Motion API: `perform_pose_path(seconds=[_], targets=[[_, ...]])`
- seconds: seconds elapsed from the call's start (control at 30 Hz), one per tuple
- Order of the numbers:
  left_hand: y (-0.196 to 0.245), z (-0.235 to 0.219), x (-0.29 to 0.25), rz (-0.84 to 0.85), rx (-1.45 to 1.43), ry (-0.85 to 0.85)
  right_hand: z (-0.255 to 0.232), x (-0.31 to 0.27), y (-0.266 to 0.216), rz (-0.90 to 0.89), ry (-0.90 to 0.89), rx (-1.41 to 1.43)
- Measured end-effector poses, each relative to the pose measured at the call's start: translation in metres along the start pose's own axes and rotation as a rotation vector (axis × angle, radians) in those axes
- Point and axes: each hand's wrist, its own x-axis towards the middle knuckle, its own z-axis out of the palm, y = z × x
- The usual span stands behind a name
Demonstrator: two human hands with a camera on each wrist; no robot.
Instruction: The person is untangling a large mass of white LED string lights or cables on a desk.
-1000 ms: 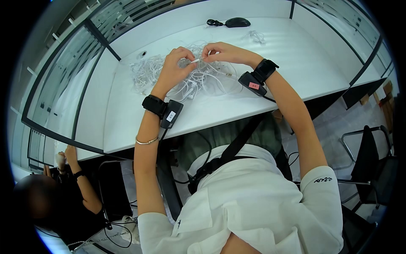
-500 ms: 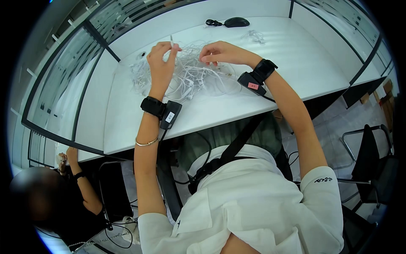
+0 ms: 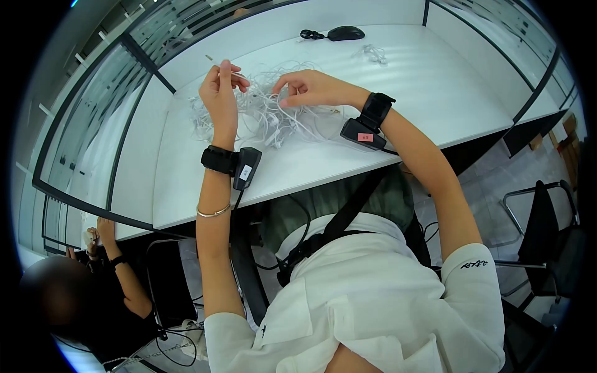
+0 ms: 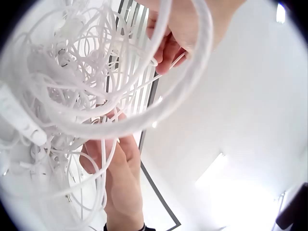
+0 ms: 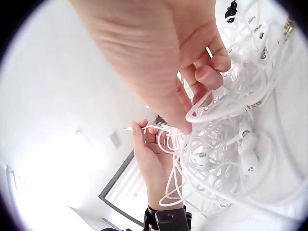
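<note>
The tangled cables [image 3: 273, 127] lie between the surface's [image 3: 180, 177] front edge and far left corner; pulling could tighten snagged loops. I cannot tell whether your right hand [image 3: 316, 87] grips any. Your left hand [image 3: 221, 92] pinches one near its plug [image 3: 209, 58]; a snag could tug it free.

Head view: another person's head [image 3: 59, 292] blurred, 8 o'clock. Chair [image 3: 541, 242] between 3 and 4 runs into the black border. Sleeve lettering [image 3: 474, 264] at 4 too small to read, same for the pink tag [image 3: 365, 137]. Left wrist view: left hand [image 4: 192, 24] cut by top edge, between 12 and 1; near cable loop [image 4: 202, 53] blurred, also cut there. Right hand [image 4: 120, 180] at 7, fingertips partly behind wires. Dark thing [image 4: 294, 209] at 4 cut off, can't identify. Right wrist view: held white cable [image 5: 166, 128] gets lost in the pile [image 5: 216, 144].
</note>
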Motion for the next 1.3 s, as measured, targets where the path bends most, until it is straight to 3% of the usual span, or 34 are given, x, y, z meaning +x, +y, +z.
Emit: perform_pose_path(seconds=[0.3, 0.37, 0.5, 0.73, 0.9, 1.1, 1.17, 1.3], targets=[[-0.003, -0.005, 0.002, 0.009, 0.050, -0.025, -0.004, 0.001, 0.013, -0.004, 0.074, 0.095], [0.000, -0.003, 0.001, -0.009, 0.059, -0.146, -0.009, -0.003, 0.003, 0.069, 0.001, 0.207], [0.002, 0.003, -0.002, -0.076, 0.043, -0.342, -0.003, -0.003, -0.002, 0.168, -0.052, 0.074], [0.003, 0.008, -0.007, -0.044, -0.001, -0.483, -0.002, -0.004, 0.008, 0.018, -0.083, -0.022], [-0.005, 0.005, -0.006, -0.005, 0.067, -0.523, -0.001, -0.002, 0.011, 0.024, -0.016, 0.046], [0.000, 0.007, -0.010, -0.095, -0.114, -0.366, -0.002, 0.003, 0.015, -0.023, 0.211, 0.095], [-0.007, 0.003, -0.008, -0.118, 0.033, -0.422, -0.006, 0.000, 0.010, 0.067, 0.206, 0.102], [-0.013, 0.001, -0.005, -0.021, 0.211, -0.568, -0.005, 0.002, 0.016, 0.040, 0.318, 0.179]])
